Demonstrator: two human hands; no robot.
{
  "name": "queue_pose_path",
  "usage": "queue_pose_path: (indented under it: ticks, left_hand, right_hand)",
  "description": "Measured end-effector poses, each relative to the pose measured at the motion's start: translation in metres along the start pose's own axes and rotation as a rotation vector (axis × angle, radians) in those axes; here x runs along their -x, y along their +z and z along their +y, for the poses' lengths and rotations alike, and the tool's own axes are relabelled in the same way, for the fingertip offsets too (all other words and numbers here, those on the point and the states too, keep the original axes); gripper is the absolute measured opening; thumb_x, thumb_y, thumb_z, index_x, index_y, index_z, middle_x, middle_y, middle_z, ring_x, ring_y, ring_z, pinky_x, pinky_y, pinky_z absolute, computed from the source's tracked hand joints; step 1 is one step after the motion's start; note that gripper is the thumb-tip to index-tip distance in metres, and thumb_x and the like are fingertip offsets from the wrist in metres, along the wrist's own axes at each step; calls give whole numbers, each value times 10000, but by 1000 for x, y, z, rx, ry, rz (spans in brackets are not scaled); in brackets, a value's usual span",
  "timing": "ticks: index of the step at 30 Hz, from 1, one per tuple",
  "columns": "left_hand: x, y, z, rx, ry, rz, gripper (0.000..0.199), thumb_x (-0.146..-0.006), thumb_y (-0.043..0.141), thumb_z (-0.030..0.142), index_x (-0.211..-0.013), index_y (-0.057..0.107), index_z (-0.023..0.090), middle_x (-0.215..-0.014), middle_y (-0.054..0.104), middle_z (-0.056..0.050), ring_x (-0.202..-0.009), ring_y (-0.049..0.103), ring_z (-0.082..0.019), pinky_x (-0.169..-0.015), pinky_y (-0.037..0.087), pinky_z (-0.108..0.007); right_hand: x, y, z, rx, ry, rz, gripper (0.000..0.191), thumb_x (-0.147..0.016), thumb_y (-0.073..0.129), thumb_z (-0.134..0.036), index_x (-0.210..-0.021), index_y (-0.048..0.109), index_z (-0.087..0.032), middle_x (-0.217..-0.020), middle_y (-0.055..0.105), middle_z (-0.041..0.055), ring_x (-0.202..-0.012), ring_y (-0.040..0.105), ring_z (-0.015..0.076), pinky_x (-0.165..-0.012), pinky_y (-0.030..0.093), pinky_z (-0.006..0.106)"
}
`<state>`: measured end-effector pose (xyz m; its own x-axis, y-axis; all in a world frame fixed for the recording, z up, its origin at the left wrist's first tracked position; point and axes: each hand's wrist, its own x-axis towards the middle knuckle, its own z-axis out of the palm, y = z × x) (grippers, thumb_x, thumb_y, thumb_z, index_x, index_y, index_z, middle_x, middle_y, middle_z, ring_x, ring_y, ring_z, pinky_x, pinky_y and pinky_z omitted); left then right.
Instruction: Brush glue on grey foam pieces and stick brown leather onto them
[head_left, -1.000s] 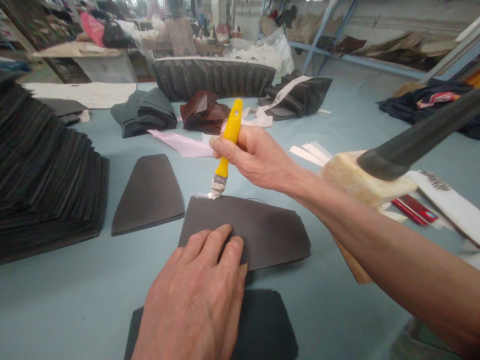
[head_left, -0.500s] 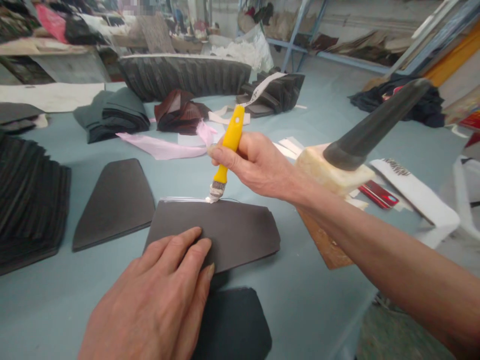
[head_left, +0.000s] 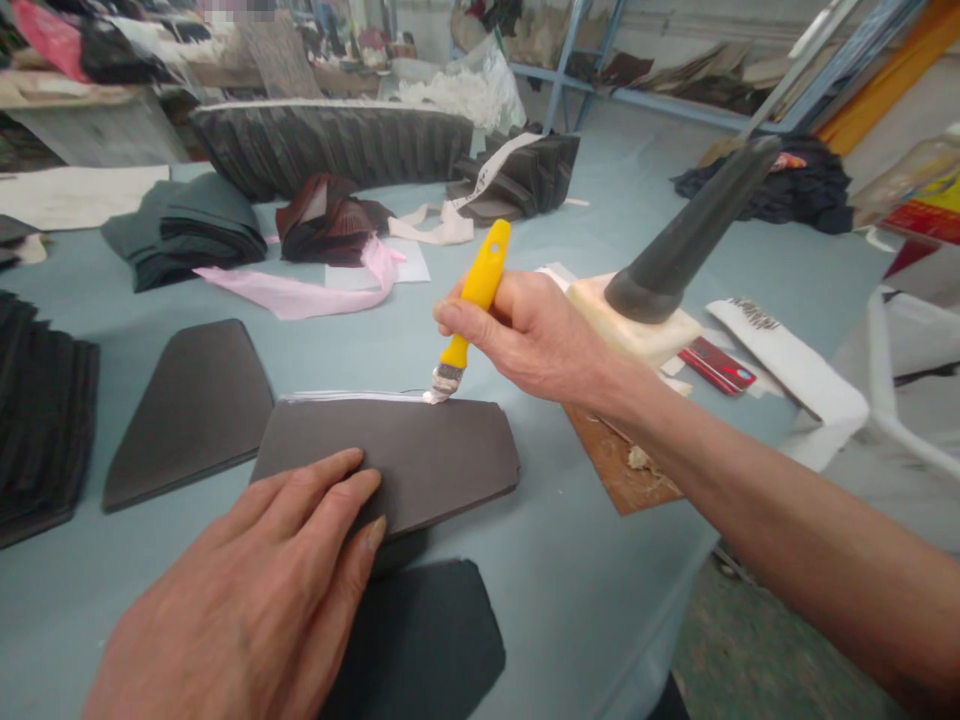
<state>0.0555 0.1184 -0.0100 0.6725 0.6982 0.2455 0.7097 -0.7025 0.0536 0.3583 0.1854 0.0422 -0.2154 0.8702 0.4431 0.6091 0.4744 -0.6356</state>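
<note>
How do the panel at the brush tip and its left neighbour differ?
The brushed panel has a white strip along its far edge; the neighbouring panel shows none. The left hand rests on the brushed panel; no hand touches the neighbouring panel. The brushed panel narrows rightward; the neighbouring panel narrows away from the camera. Both are dark and flat.

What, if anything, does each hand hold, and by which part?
The right hand holds the brush by its yellow handle's middle. The left hand lies on the dark panel; whether it grips this cannot be told.
</note>
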Motion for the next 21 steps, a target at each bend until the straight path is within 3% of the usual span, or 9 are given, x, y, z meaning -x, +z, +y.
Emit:
queue_pose_path:
  ticks: [8, 12, 18, 21]
  left_hand:
    - [-1, -7, 4, -7, -22, -71, 428, -1114, 403, 442, -1438, 625, 274, -1541, 659, -55, -1377, 649, -310, -1180, 552, -528]
    - [-2, -4, 2, -10, -9, -38, 475, -1114, 344, 485, -1387, 673, 277, -1513, 682, -54, -1366, 651, -299, -1189, 554, -534]
    - [-1, 2, 1, 14, -28, 23, 483, -1102, 354, 511, -1355, 696, 282, -1470, 715, -64, -1319, 682, -308, -1130, 572, -554]
    - [-4, 0, 2, 31, -11, 51, 476, -1106, 355, 503, -1371, 683, 283, -1457, 727, -62, -1296, 695, -313, -1100, 574, -544]
  right_hand:
    - [26, -15, 13, -18, 82, 106, 632, -973, 638, -811, -786, 658, -207, -671, 544, 2, -713, 474, 156, -636, 329, 325]
    - [38, -22, 14, 14, 67, 130, 678, -972, 594, -847, -753, 623, -207, -686, 562, 7, -692, 477, 146, -622, 329, 325]
    - [47, -36, 8, 186, 24, 139, 697, -1045, 537, -777, -648, 505, -205, -605, 481, -29, -575, 392, 97, -595, 295, 319]
    - [47, -36, -1, 169, 10, 227, 600, -1068, 586, -674, -708, 594, -194, -647, 566, -22, -605, 478, 103, -610, 359, 298]
